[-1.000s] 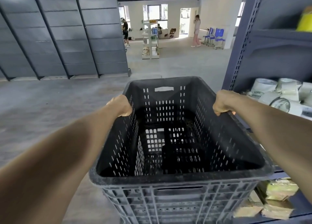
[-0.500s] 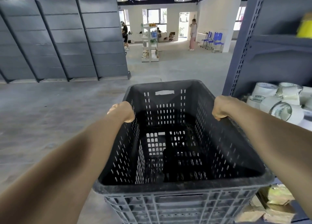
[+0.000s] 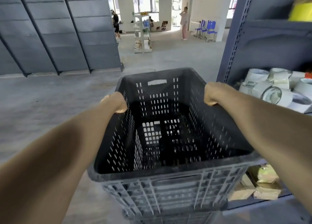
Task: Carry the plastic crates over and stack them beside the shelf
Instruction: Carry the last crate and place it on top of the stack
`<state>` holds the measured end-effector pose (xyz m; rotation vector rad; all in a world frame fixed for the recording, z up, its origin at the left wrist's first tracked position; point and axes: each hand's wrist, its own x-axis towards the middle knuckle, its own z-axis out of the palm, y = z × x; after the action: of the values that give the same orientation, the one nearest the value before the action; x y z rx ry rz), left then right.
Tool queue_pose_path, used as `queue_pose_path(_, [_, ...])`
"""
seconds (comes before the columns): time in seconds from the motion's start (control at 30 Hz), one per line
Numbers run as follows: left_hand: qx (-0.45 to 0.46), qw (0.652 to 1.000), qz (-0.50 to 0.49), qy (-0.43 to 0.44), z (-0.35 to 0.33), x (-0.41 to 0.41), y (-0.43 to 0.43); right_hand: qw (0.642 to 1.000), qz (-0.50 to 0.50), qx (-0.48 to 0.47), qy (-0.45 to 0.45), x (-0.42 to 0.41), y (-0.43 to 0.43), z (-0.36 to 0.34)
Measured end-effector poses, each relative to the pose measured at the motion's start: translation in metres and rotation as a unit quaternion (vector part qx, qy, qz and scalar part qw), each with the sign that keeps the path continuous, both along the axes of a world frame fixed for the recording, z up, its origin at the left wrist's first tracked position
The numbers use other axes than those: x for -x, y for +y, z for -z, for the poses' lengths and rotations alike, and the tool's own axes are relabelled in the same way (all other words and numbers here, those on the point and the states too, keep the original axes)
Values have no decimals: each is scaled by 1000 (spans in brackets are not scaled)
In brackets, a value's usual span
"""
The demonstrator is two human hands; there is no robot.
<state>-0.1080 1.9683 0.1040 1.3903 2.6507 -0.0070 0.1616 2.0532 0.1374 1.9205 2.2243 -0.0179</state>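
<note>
A dark grey perforated plastic crate (image 3: 168, 186) fills the lower middle of the view, open side up and empty. My left hand (image 3: 114, 102) grips its left rim and my right hand (image 3: 212, 94) grips its right rim, both with fingers curled over the edge. Below the crate, at the bottom of the frame, part of another grey crate (image 3: 168, 218) shows; I cannot tell whether the two touch. The crate's right side is close against the blue-grey shelf (image 3: 236, 38).
The shelf holds rolls of white tape (image 3: 270, 88), paper packets (image 3: 263, 185) lower down and something yellow (image 3: 302, 9) above. Grey panels (image 3: 59, 29) line the left. Bare concrete floor (image 3: 42, 97) lies ahead. Two people, a small white rack (image 3: 142, 33) and blue chairs (image 3: 207, 28) stand far off.
The crate has dropped lower and slightly away from me, with both hands still on its rims. The view has tilted down a little.
</note>
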Motion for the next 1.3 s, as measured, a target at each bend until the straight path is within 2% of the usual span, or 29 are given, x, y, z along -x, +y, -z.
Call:
queue_pose_path(0.13, [-12, 1000, 3, 10, 0, -2, -2, 1000, -1, -4, -10, -3, 0, 2])
queue_pose_path(0.37, [33, 998, 32, 52, -5, -7, -4, 999, -14, -18, -24, -2, 0, 3])
queue_pose_path(0.5, [94, 991, 54, 80, -15, -16, -4, 997, -16, -2, -79, 1, 3, -1])
queue_pose_path(0.6, [116, 990, 42, 67, -18, -21, -6, 992, -23, 16, -123, 7, -1, -5])
queue_pose_path(0.77, [53, 998, 14, 22, -19, -18, -6, 986, -19, 31, -162, 9, -4, -9])
queue_pose_path(0.97, [55, 998, 17, 29, -12, -13, -2, 987, -15, 31, -157, 12, -3, -8])
queue_pose_path(1.1, [2, 998, 28, 48, -2, -5, 0, 995, -5, -20, -101, 7, -3, 1])
queue_pose_path(1.3, [51, 995, -11, 84, 9, -4, 0, 999, 8, -49, -5, 0, -23, 7])
